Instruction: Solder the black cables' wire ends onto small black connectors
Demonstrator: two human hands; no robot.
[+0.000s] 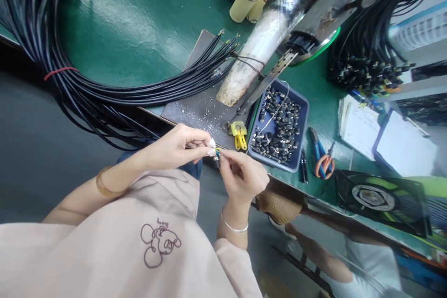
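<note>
Coloured wires (pixel 217 150), yellow and blue among them, pinched just left of the lower left corner of the blue-grey tray (pixel 306 116), with a small dark connector (pixel 216 161) just beneath, the join too small to make out. Thumb and forefinger of the left hand (pixel 181 146) pressed together on the wires, white at the fingertips, on the side farther from the tray. Thumb and forefinger of the right hand (pixel 244 172) pinching the same wires from the side nearer the tray, other fingers curled in. Just left of the tray, yellow clip-like pieces (pixel 239 136) on a dark metal plate (pixel 181 109) sprinkled with bright specks. Inside the tray, a heap of small black connectors (pixel 277 144). Above and left of the tray, a pale tube (pixel 247 65) slanting down towards the plate; farther left, a long bundle of black cables (pixel 139 95), tips on the plate. Right of the tray, blue-handled pliers (pixel 316 144) and orange-handled scissors (pixel 324 166), then papers (pixel 356 125); below and well right, a fan (pixel 372 195) near another person's arm (pixel 321 256).
</note>
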